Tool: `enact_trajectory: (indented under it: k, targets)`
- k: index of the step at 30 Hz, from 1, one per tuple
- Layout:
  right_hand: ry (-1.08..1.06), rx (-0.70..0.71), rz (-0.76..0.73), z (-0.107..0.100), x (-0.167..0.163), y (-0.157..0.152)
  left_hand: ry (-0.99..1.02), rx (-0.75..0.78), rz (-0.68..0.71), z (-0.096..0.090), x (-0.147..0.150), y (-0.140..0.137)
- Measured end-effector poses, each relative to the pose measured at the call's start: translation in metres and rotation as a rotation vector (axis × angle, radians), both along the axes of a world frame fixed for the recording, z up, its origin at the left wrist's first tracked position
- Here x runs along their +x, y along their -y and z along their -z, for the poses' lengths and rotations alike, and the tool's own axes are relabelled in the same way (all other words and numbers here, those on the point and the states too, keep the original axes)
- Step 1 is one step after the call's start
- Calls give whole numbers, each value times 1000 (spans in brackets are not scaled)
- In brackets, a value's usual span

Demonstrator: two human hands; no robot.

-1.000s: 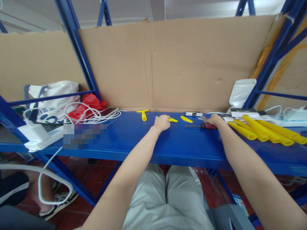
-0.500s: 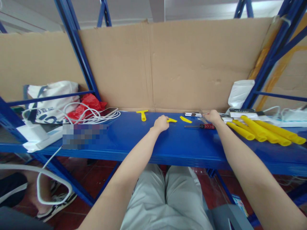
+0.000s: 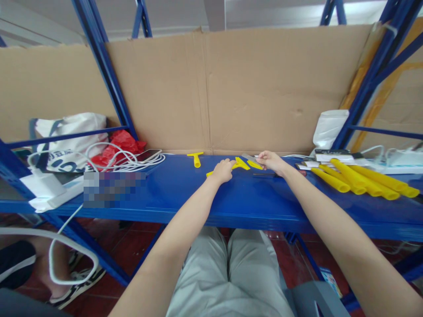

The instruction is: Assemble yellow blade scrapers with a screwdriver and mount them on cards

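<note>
My left hand (image 3: 223, 171) is closed over a yellow T-shaped handle (image 3: 242, 164) lying on the blue shelf. Its crosspiece sticks out to the right of my fingers and its grip end peeks out on the left. Pinched in my right hand (image 3: 271, 162) is a thin flat metal strip (image 3: 248, 156) that points left. Just under that strip is a yellow curved piece (image 3: 254, 164), close to my fingertips. A screwdriver (image 3: 262, 175) lies in front of my right hand, its handle mostly covered by the wrist. Another yellow T-shaped handle (image 3: 197, 160) stands apart, farther left.
Several yellow tubes (image 3: 350, 176) are piled on the right of the blue shelf (image 3: 251, 198), near small boxes (image 3: 333, 156). White cables (image 3: 132, 164), a red bag (image 3: 122, 143) and a power strip (image 3: 66, 191) occupy the left. Cardboard (image 3: 264, 88) closes the back.
My right hand has moved left from beside the screwdriver handle, bringing the metal strip over to the yellow curved piece. Under my left hand, the T-shaped handle has turned and shows its crosspiece.
</note>
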State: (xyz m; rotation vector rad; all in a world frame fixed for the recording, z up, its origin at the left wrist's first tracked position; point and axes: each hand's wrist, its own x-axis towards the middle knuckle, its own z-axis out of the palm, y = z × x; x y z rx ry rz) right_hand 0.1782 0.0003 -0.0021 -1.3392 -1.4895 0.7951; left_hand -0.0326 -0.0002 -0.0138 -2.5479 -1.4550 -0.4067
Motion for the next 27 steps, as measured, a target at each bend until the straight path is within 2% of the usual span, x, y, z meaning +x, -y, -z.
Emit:
enact_trajectory:
  k: [3,7,13,20,27]
  targets:
    - [-65,-1,-55,4,-3,-2,11,3,1,-2,1,3]
    - [-132,-17,-55,4,-7,-2,61,18,33,-3,3,5]
    - [-131,-28,-58,1,-11,2,112,36,53,-5,5,8]
    - [-81,-2,-126,6,-10,-5,-17,35,85,-6,4,12]
    - [-81,-73,-246,2,-10,5,-73,37,49,-6,8,16]
